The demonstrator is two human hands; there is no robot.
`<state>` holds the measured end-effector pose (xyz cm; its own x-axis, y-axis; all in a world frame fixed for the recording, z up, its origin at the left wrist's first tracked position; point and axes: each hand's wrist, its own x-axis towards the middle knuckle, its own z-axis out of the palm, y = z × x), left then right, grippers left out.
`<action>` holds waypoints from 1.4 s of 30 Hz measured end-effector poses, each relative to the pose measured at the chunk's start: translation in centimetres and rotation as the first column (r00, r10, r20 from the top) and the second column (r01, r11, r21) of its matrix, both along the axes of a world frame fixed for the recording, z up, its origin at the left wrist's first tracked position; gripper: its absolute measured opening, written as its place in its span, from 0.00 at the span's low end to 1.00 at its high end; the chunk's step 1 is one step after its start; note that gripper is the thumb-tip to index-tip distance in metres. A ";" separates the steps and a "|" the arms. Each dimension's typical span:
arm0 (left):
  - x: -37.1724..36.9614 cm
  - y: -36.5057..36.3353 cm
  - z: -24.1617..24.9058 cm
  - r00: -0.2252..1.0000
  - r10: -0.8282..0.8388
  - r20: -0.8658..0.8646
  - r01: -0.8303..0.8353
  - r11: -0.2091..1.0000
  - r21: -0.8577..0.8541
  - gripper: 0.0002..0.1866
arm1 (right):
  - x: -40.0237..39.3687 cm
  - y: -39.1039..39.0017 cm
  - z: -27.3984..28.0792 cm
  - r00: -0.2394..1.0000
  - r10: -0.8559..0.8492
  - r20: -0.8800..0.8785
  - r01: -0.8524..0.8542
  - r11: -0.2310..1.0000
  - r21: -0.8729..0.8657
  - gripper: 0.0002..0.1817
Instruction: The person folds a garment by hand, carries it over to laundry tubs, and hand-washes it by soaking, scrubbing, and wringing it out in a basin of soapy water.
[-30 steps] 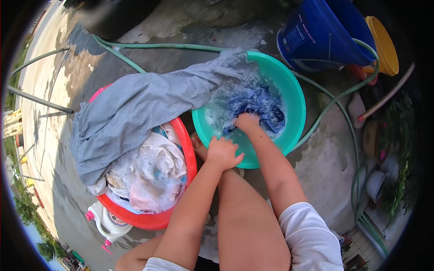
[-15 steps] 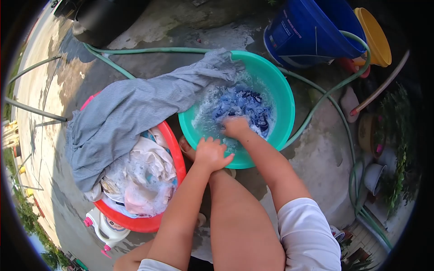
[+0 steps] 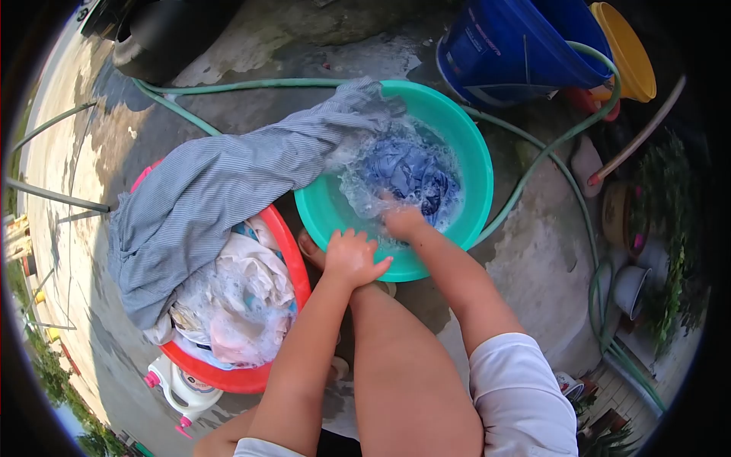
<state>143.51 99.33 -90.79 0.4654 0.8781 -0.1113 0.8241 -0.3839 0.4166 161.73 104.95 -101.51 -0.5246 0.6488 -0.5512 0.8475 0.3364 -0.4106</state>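
A: Blue garment [image 3: 407, 171]?
B: In suds inside teal basin [image 3: 476, 164], just beyond right hand [image 3: 401, 221], touching its fingertips.

A: Striped shirt [image 3: 221, 186]?
B: Draped from teal basin rim across to red basin [image 3: 293, 259], left of both hands. One end in the water.

A: Ground, surroundings?
B: Outdoors, wet concrete floor [image 3: 533, 266]. Green hose [image 3: 563, 141] looping round behind teal basin and down the right side. Blue bucket [image 3: 510, 42] and yellow bucket [image 3: 628, 46] tipped at top right. Red basin full of soapy pale laundry [image 3: 236, 297]. White detergent bottle [image 3: 179, 385] with pink cap lying by red basin, lower left. Plant pots at right edge.

A: Right hand state?
B: In the water at near side of basin, fingers curled down into blue garment. Closed or not: cannot tell, fingertips under foam.

A: Left hand [image 3: 350, 257]?
B: At near rim of teal basin, above knee. Fingers loosely bent, thumb out to the right, holding nothing visible. Touching rim or just over it: cannot tell.
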 end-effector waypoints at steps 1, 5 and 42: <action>0.0 0.2 0.0 1.000 0.004 0.001 -0.004 1.000 0.008 0.21 | 0.4 0.5 0.6 0.977 0.167 -0.130 -0.160 0.985 0.066 0.27; -0.1 0.0 -0.1 1.000 0.013 0.004 -0.013 1.000 -0.003 0.21 | -0.7 1.0 0.5 0.899 -0.396 0.185 0.375 0.917 0.138 0.25; 0.6 0.8 0.8 0.998 -0.044 -0.049 0.043 0.999 -0.022 0.21 | -5.0 -0.8 3.5 0.861 -0.471 -0.191 0.463 0.882 -0.088 0.14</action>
